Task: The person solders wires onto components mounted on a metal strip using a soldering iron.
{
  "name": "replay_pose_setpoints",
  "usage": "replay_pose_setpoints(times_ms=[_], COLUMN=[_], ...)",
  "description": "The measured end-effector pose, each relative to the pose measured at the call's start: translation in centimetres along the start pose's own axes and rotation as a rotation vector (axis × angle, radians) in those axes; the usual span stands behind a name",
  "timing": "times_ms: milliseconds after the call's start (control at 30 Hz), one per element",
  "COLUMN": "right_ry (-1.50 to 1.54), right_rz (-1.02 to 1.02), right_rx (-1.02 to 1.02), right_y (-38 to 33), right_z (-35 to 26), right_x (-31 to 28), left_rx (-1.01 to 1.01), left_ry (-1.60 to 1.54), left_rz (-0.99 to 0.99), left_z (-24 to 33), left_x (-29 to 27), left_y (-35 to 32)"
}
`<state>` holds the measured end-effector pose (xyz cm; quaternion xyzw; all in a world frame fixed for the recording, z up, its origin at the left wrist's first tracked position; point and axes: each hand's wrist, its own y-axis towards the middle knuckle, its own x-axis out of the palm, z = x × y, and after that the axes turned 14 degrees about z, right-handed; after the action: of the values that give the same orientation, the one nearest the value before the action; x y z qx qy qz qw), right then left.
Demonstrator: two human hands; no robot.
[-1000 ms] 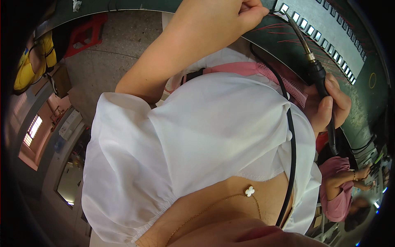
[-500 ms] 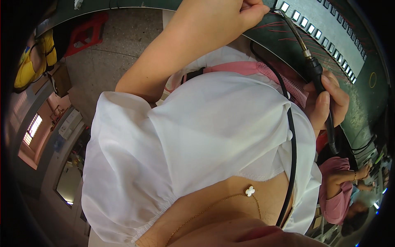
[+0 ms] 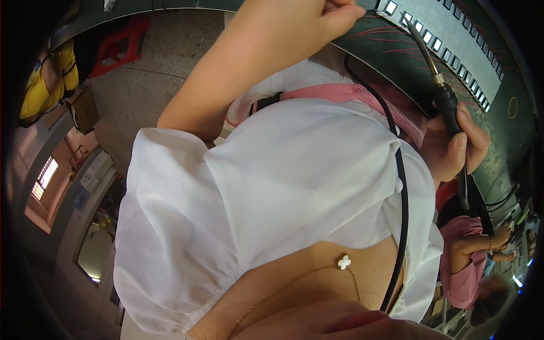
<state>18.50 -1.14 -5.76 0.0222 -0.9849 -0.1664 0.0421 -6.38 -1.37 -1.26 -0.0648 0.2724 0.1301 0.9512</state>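
My right hand is closed around the black handle of a soldering iron. Its metal tip points up and left, over the near row of small white-faced rectangular modules. These modules sit in lines along a pale grey board or tray, and thin red wires trail from their near side. At the top, my left hand pinches what looks like a thin wire by the end of the row. The frame's upper edge cuts off part of that hand.
The board lies on a dark green worktop with a yellow ring on it. A black cable hangs down across my white blouse. A red plastic stool is on the left, and a person in pink sits at the right.
The soldering iron and my right hand have shifted right, so the tip has moved away from my left fingers along the row. My left hand has drawn slightly left.
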Motion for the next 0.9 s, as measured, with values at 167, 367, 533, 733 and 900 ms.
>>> replay_pose_setpoints(times_ms=[167,367,533,733,900], right_ry=[-0.020,0.014,-0.007,-0.041,-0.021], right_rz=[0.003,0.051,-0.013,0.006,-0.069], right_rx=[-0.058,-0.040,-0.052,-0.038,-0.091], right_y=[0.0,0.1,0.3,-0.3,0.3], right_z=[-0.5,0.0,-0.2,0.0,0.0], right_x=[-1.3,-1.3,-1.5,-1.5,-1.2], left_rx=[-0.237,-0.301,0.224,0.252,0.267], left_ry=[0.171,-0.165,0.099,0.094,0.100], left_rz=[0.033,0.105,-0.036,-0.039,-0.034], left_z=[0.9,1.8,1.0,-0.3,-0.3], left_x=[-2.5,-1.5,1.7,2.9,2.9], left_y=[-0.6,-1.0,0.0,0.1,0.1])
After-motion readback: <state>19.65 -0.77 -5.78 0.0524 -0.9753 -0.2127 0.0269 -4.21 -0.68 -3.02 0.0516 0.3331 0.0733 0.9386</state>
